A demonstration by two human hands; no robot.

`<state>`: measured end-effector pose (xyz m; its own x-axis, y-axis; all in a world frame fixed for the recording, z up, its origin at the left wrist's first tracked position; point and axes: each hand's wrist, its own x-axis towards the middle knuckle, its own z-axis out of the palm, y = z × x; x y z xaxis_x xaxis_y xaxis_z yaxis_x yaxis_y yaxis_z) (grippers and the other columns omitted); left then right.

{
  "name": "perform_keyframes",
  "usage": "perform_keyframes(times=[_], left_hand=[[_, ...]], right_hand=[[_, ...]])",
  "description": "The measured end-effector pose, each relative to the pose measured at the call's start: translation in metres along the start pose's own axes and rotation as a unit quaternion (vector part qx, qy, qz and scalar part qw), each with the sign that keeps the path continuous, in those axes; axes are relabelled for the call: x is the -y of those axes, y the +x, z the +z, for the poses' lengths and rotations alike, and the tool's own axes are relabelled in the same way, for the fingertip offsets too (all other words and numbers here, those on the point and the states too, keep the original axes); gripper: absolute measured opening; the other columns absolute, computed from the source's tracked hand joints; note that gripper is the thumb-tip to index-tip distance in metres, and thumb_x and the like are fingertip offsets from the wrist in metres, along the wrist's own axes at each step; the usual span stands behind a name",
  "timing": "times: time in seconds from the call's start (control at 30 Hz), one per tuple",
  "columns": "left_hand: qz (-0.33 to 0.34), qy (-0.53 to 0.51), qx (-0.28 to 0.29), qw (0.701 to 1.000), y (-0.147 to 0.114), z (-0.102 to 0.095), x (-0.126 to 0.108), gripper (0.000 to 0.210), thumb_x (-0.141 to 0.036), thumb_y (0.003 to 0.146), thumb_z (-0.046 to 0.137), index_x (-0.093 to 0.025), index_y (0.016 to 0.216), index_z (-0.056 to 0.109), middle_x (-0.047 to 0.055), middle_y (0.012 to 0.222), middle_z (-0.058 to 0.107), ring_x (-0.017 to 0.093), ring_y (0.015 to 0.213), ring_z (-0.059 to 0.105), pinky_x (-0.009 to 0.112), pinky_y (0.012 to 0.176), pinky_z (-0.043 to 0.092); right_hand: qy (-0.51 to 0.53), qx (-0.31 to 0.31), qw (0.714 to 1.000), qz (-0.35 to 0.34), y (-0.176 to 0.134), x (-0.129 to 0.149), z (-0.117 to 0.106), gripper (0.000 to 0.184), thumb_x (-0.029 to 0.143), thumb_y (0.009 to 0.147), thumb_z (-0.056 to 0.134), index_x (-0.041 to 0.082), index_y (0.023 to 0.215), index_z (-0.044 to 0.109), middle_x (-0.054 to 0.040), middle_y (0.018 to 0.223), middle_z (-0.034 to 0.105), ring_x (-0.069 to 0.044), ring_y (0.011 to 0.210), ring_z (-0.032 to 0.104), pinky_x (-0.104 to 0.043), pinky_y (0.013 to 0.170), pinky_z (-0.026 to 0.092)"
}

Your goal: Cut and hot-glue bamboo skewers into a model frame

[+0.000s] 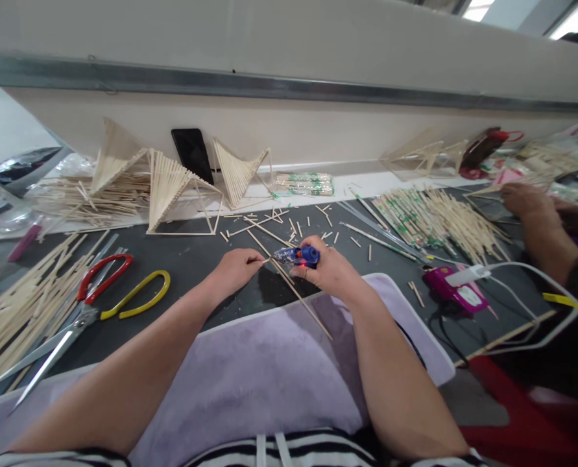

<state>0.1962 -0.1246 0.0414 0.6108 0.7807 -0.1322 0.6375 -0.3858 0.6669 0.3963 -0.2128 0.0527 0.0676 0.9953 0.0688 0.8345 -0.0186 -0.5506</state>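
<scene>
My right hand (335, 271) grips a blue hot glue gun (310, 254) with a small red light showing; its nozzle points left. My left hand (236, 271) pinches a thin wooden stick (267, 261), its end at the glue gun's nozzle. Whether the two touch I cannot tell. Below the gun, a long wooden stick (313, 314) slants across the dark table onto the lilac mat. Short cut stick pieces (298, 228) lie scattered just beyond my hands.
Twisted stick models (168, 194) stand at the back near a phone (192, 155). Large scissors (85, 316) lie open on the left beside loose sticks (36, 305). To the right are bundled sticks (405, 217), a magenta power adapter (457, 290) with cables, and another person's hand (529, 201).
</scene>
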Motion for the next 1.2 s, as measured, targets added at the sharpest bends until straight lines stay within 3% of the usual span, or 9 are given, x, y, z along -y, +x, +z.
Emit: perform_keyframes(times=[0.4, 0.63, 0.93, 1.2], left_hand=[[0.014, 0.011, -0.015, 1.0, 0.003, 0.0, 0.003, 0.03, -0.036, 0.076, 0.046, -0.018, 0.082, 0.069, 0.004, 0.081, 0.068, 0.016, 0.072, 0.057, 0.024, 0.062, 0.04], [-0.011, 0.004, -0.001, 1.0, 0.0, 0.0, 0.0, 0.033, -0.037, 0.077, 0.044, -0.017, 0.085, 0.069, 0.003, 0.068, 0.066, 0.014, 0.057, 0.054, 0.023, 0.054, 0.038], [-0.01, 0.011, -0.001, 1.0, 0.001, -0.001, -0.001, 0.032, -0.036, 0.077, 0.043, -0.018, 0.085, 0.068, 0.003, 0.073, 0.067, 0.013, 0.056, 0.053, 0.023, 0.053, 0.037], [0.016, 0.027, -0.014, 0.999, 0.002, -0.004, -0.002, 0.03, -0.033, 0.077, 0.043, -0.019, 0.084, 0.069, 0.004, 0.083, 0.069, 0.016, 0.071, 0.057, 0.023, 0.06, 0.038]], right_hand=[[0.033, 0.009, 0.999, -0.003, -0.002, 0.003, -0.002, 0.045, 0.048, 0.067, 0.062, 0.026, 0.102, 0.046, 0.0014, 0.08, 0.06, -0.016, 0.068, 0.054, -0.024, 0.058, 0.034], [0.06, 0.001, 0.998, 0.01, -0.002, 0.002, -0.004, 0.041, 0.046, 0.067, 0.063, 0.026, 0.098, 0.047, 0.0025, 0.075, 0.059, -0.016, 0.066, 0.053, -0.024, 0.057, 0.035], [0.141, -0.022, 0.988, 0.055, 0.004, -0.005, 0.004, 0.043, 0.051, 0.066, 0.062, 0.024, 0.096, 0.047, 0.005, 0.064, 0.059, -0.014, 0.054, 0.055, -0.025, 0.054, 0.04], [0.284, 0.066, 0.95, 0.108, 0.008, -0.014, 0.006, 0.034, 0.051, 0.072, 0.056, 0.021, 0.085, 0.046, 0.0035, 0.053, 0.057, -0.009, 0.038, 0.042, -0.021, 0.04, 0.033]])
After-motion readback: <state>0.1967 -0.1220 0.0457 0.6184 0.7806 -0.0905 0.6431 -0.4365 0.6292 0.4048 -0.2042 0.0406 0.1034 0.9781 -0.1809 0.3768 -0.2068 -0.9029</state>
